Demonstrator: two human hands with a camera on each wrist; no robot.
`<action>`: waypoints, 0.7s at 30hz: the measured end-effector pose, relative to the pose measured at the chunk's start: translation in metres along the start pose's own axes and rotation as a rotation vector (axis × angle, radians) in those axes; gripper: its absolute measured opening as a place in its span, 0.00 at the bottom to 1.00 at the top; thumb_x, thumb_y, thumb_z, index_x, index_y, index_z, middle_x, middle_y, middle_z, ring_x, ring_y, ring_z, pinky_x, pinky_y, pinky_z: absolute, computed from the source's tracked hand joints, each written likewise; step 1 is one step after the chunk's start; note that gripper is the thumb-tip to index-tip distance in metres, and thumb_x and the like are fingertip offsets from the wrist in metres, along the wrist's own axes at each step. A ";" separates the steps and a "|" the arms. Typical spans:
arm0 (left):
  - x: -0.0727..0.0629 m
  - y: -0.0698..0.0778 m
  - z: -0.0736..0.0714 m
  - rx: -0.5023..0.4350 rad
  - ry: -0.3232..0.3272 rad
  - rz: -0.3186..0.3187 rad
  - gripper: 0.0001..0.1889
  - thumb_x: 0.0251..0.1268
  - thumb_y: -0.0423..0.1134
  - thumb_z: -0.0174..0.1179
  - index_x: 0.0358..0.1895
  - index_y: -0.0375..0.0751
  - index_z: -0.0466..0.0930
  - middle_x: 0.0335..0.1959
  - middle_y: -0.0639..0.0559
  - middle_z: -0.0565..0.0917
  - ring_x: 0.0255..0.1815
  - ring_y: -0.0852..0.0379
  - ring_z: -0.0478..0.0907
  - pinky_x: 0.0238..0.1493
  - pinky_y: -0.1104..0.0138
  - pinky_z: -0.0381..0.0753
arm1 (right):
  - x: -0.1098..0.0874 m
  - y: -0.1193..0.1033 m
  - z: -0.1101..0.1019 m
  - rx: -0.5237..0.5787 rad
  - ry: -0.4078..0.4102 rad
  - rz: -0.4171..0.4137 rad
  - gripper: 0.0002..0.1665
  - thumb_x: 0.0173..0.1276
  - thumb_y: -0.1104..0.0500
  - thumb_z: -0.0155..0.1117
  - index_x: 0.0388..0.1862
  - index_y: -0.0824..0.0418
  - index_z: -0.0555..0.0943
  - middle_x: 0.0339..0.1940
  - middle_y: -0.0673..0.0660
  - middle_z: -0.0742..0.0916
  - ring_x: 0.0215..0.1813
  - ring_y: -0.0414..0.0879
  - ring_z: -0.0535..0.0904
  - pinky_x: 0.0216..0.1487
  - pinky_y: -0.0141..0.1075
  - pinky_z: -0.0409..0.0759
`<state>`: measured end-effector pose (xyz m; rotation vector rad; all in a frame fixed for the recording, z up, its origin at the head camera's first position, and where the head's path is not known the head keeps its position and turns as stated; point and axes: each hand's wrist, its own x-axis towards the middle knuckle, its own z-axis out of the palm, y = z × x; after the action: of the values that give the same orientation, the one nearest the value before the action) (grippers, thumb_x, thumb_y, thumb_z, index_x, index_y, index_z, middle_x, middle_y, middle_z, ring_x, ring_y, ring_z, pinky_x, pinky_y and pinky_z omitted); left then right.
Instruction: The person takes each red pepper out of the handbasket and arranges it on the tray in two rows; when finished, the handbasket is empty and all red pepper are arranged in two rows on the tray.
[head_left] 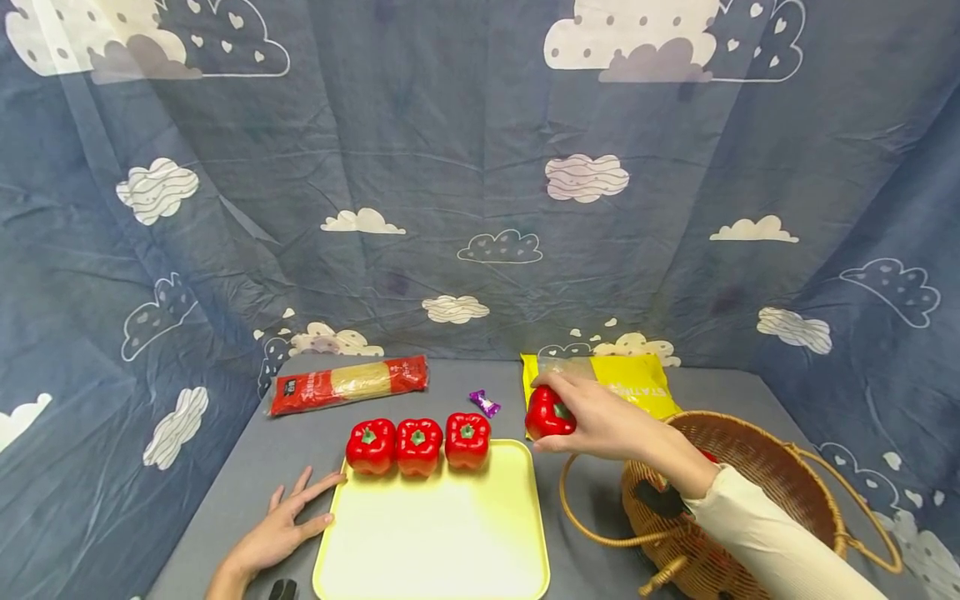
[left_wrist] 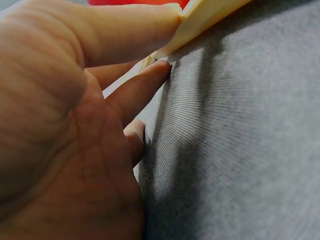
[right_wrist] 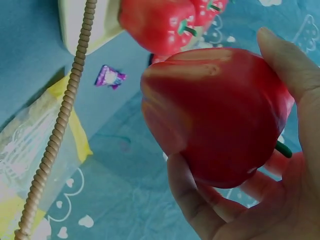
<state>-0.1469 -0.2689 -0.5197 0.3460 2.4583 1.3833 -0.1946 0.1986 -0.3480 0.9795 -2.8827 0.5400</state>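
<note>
My right hand [head_left: 607,421] grips a red bell pepper [head_left: 548,414] in the air between the tray and the wicker basket. In the right wrist view, fingers and thumb curl round that pepper [right_wrist: 215,115], its green stem facing the palm. Along the far edge of the pale yellow tray [head_left: 431,542] three more red peppers [head_left: 418,446] stand in a row, stems up. At the tray's left edge, my left hand [head_left: 273,533] touches the rim with spread, fairly straight fingers. The left wrist view shows thumb and fingertips [left_wrist: 160,67] against the rim.
The wicker basket [head_left: 810,483], with raised handles, stands at the right; something red shows inside. Behind lie a red pasta packet [head_left: 360,381], a purple-wrapped candy [head_left: 484,403] and a yellow bag [head_left: 637,383]. A small black object [head_left: 282,590] lies near the left wrist. A cloud-patterned curtain [head_left: 480,192] hangs behind.
</note>
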 end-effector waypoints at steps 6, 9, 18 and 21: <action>0.000 0.001 0.000 0.005 0.002 -0.003 0.32 0.71 0.44 0.61 0.75 0.42 0.66 0.77 0.31 0.60 0.80 0.26 0.28 0.66 0.29 0.16 | 0.012 -0.001 0.007 -0.054 -0.065 -0.009 0.47 0.51 0.34 0.78 0.64 0.53 0.73 0.50 0.53 0.84 0.49 0.48 0.82 0.46 0.37 0.85; 0.000 0.001 0.000 0.004 0.002 -0.003 0.32 0.71 0.45 0.61 0.75 0.42 0.66 0.77 0.31 0.60 0.80 0.26 0.28 0.66 0.29 0.16 | 0.018 -0.002 0.012 -0.085 -0.084 -0.014 0.48 0.49 0.31 0.78 0.63 0.54 0.74 0.49 0.54 0.85 0.47 0.48 0.82 0.45 0.38 0.85; -0.001 0.002 0.001 0.006 0.006 -0.004 0.31 0.72 0.44 0.60 0.75 0.42 0.66 0.77 0.31 0.60 0.80 0.26 0.28 0.66 0.29 0.16 | 0.028 -0.009 0.027 -0.068 -0.128 0.002 0.45 0.50 0.36 0.80 0.61 0.57 0.76 0.48 0.56 0.84 0.44 0.47 0.82 0.44 0.38 0.85; -0.001 0.002 0.001 0.001 0.006 -0.008 0.31 0.72 0.44 0.61 0.75 0.42 0.66 0.77 0.31 0.60 0.80 0.26 0.28 0.66 0.29 0.16 | 0.030 -0.011 0.030 -0.055 -0.126 0.021 0.44 0.50 0.38 0.81 0.61 0.56 0.76 0.49 0.56 0.81 0.43 0.46 0.80 0.43 0.38 0.84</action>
<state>-0.1459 -0.2672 -0.5181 0.3321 2.4625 1.3816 -0.2104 0.1629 -0.3685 1.0112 -3.0032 0.4121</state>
